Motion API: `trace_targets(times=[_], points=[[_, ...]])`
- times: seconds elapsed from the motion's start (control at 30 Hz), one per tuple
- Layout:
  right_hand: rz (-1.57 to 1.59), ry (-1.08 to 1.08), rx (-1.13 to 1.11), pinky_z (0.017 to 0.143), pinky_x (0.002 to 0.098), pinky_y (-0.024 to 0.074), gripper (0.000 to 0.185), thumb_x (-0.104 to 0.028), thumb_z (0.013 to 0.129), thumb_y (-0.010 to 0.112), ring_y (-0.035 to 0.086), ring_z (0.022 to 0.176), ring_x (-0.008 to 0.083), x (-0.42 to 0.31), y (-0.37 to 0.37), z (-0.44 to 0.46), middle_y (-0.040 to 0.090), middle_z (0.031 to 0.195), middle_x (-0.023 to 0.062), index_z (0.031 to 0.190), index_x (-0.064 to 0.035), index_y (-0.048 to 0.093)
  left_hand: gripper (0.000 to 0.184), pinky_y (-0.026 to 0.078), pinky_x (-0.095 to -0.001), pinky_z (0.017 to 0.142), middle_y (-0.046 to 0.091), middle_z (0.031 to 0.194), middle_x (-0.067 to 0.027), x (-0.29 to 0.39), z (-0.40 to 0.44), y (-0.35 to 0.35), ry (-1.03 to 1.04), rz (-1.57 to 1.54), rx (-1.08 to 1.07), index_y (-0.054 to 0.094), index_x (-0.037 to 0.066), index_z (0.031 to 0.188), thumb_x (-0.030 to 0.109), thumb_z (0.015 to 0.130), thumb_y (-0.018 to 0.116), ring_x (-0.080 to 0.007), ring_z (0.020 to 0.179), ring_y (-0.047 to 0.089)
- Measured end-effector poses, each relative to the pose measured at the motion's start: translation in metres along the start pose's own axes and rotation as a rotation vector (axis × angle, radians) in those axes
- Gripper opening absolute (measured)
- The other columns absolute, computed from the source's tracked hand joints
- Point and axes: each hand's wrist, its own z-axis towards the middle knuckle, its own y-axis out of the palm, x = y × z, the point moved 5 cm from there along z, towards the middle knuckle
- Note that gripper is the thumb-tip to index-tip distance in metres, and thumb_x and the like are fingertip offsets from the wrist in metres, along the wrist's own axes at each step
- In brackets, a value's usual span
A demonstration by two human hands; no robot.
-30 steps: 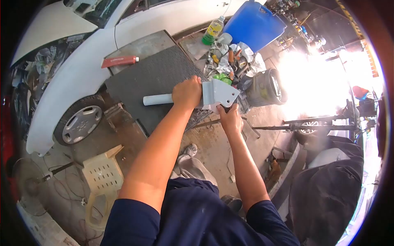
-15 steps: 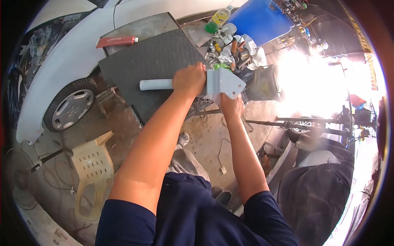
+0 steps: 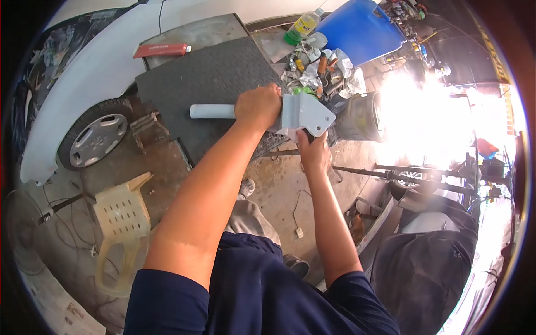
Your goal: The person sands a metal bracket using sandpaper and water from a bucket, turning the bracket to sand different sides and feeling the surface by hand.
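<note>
A light grey part, a tube with a bent bracket plate (image 3: 306, 114) at its right end, is held above a dark textured board (image 3: 206, 84). My left hand (image 3: 258, 107) is wrapped round it between the tube and the plate. Under the plate's lower edge, my right hand (image 3: 316, 152) is closed with its thumb up, gripping a small dark thing that is mostly hidden. Two small holes show in the plate. On the far left of the board's table lies a red tube (image 3: 162, 50).
Beyond the hands are crumpled foil and tools (image 3: 324, 70), a green bottle (image 3: 303, 26), a blue container (image 3: 360, 30) and a bucket (image 3: 360, 117). A white car (image 3: 84, 89) stands left, above a cream plastic chair (image 3: 121, 215). Dark cloth (image 3: 421, 268) lies lower right.
The view has shifted, so the table and car sit further up and left. My right thumb, hidden half a second ago, shows again below the plate. Both hands still hold on.
</note>
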Motion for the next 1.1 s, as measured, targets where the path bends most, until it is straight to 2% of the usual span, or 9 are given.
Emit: trace_targets(times=[0.13,0.23,0.33,0.47,0.6,0.8,0.9,1.07,1.1], points=[[0.032,-0.127,0.112,0.094,0.0559,0.0522,0.063,-0.047,0.092,0.072,0.065,0.118,0.0468,-0.011,0.000,0.033,0.056,0.137,0.0275,0.129,0.0001,0.051,0.042,0.056,-0.0540,0.086,0.076,0.098,-0.0195,0.002,-0.002,0.002,-0.003,0.018,-0.029,0.068,0.008,0.110,0.037,0.112,0.036,-0.0407,0.096,0.074],[0.021,-0.008,0.058,0.095,0.0570,0.0520,0.061,-0.040,0.092,0.070,0.065,0.119,0.0458,-0.005,0.000,0.005,0.057,0.137,0.0247,0.133,0.0007,0.050,0.042,0.057,-0.0535,0.086,0.076,0.098,-0.0193,0.002,0.000,0.001,0.007,0.026,-0.015,0.068,0.008,0.111,0.037,0.112,0.037,-0.0404,0.096,0.074],[0.027,-0.014,0.050,0.096,0.0570,0.0518,0.063,-0.041,0.091,0.071,0.064,0.120,0.0459,-0.007,-0.004,0.003,0.058,0.136,0.0241,0.133,0.0009,0.050,0.042,0.057,-0.0533,0.086,0.076,0.097,-0.0191,0.000,-0.001,0.003,0.002,0.030,-0.009,0.068,0.008,0.111,0.037,0.112,0.037,-0.0402,0.095,0.074],[0.069,-0.062,0.090,0.095,0.0547,0.0519,0.071,-0.052,0.086,0.079,0.063,0.119,0.0468,-0.012,0.005,0.034,0.058,0.132,0.0233,0.125,-0.0003,0.052,0.041,0.057,-0.0535,0.085,0.076,0.096,-0.0188,0.003,-0.002,-0.001,-0.019,0.014,-0.011,0.068,0.008,0.111,0.037,0.112,0.038,-0.0403,0.094,0.074],[0.085,0.038,0.031,0.097,0.0542,0.0517,0.071,-0.049,0.087,0.079,0.064,0.119,0.0447,0.002,0.008,-0.009,0.058,0.133,0.0216,0.130,-0.0004,0.051,0.041,0.057,-0.0538,0.085,0.076,0.096,-0.0189,0.002,0.002,-0.001,0.025,0.025,0.019,0.068,0.008,0.109,0.036,0.112,0.038,-0.0412,0.093,0.074],[0.040,-0.030,0.124,0.095,0.0528,0.0519,0.072,-0.054,0.085,0.080,0.065,0.116,0.0432,-0.009,0.016,0.025,0.059,0.128,0.0212,0.123,-0.0008,0.053,0.041,0.057,-0.0543,0.085,0.076,0.097,-0.0195,0.004,-0.001,-0.001,-0.008,0.018,0.009,0.068,0.008,0.110,0.036,0.112,0.038,-0.0417,0.093,0.074],[0.071,0.059,-0.015,0.097,0.0547,0.0512,0.072,-0.048,0.085,0.080,0.064,0.117,0.0448,0.002,0.012,-0.012,0.058,0.130,0.0222,0.128,0.0009,0.051,0.041,0.057,-0.0542,0.086,0.076,0.098,-0.0201,0.003,0.003,-0.003,0.009,0.022,0.011,0.068,0.007,0.111,0.035,0.111,0.038,-0.0417,0.094,0.074],[0.088,-0.042,0.162,0.093,0.0519,0.0525,0.070,-0.053,0.086,0.079,0.065,0.113,0.0437,-0.015,0.010,0.002,0.059,0.125,0.0222,0.123,0.0006,0.052,0.040,0.057,-0.0543,0.086,0.077,0.099,-0.0208,0.004,-0.002,-0.004,-0.003,0.012,-0.015,0.069,0.005,0.112,0.033,0.110,0.040,-0.0426,0.094,0.075],[0.085,-0.011,0.114,0.094,0.0527,0.0523,0.069,-0.051,0.086,0.079,0.065,0.113,0.0444,-0.010,0.010,-0.008,0.059,0.126,0.0226,0.124,0.0010,0.052,0.040,0.057,-0.0542,0.086,0.077,0.099,-0.0207,0.004,-0.001,-0.004,0.000,0.008,-0.011,0.069,0.005,0.112,0.033,0.110,0.040,-0.0425,0.094,0.075]])
